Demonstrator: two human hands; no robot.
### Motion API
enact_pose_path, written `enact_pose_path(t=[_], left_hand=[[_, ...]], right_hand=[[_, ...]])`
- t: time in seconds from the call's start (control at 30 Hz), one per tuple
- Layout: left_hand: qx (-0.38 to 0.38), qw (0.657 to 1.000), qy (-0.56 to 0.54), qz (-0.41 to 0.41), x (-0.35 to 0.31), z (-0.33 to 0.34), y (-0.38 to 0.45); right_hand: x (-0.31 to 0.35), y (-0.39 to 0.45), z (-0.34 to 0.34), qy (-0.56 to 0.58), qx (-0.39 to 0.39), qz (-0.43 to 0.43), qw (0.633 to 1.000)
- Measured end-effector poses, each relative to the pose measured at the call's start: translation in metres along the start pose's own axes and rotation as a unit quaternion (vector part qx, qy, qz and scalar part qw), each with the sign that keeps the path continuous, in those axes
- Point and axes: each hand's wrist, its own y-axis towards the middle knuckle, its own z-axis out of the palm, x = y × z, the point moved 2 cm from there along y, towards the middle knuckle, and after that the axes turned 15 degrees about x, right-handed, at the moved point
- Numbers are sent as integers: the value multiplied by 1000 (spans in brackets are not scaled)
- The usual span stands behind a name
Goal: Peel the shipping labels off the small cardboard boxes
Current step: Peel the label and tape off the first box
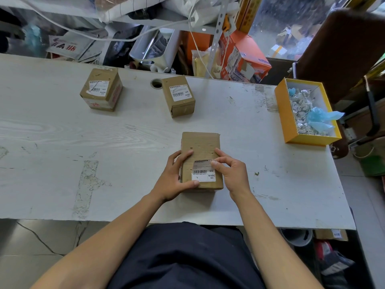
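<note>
A small brown cardboard box lies on the white table right in front of me. A white shipping label with a barcode is stuck on its near top face. My left hand grips the box's left side, thumb on the near edge. My right hand rests at the box's right side, its thumb and fingertips pinched at the label's upper right corner. Two more small boxes stand farther back, one at the far left and one at the middle, each with a white label on top.
An open yellow box holding crumpled label scraps and blue plastic sits at the table's right edge. A round cable hole is near the far edge. Clutter, cartons and cables lie behind the table; a brown chair stands at the far right.
</note>
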Motion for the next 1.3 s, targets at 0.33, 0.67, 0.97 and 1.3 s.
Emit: enact_pose_path(t=[0.33,0.67,0.97,1.3], left_hand=[[0,1000,-6,2,0,0,0],[1,1000,-8,4,2,0,1],[4,1000,0,0,1,0,0],[5,1000,1,-4,0,0,0]], right_hand=[[0,0,-1,-3,5,2,1000],[-1,1,-2,0,7,-1,1000],[-2,2,-2,16,13,1,1000],[-2,3,-2,22,15,1,1000]])
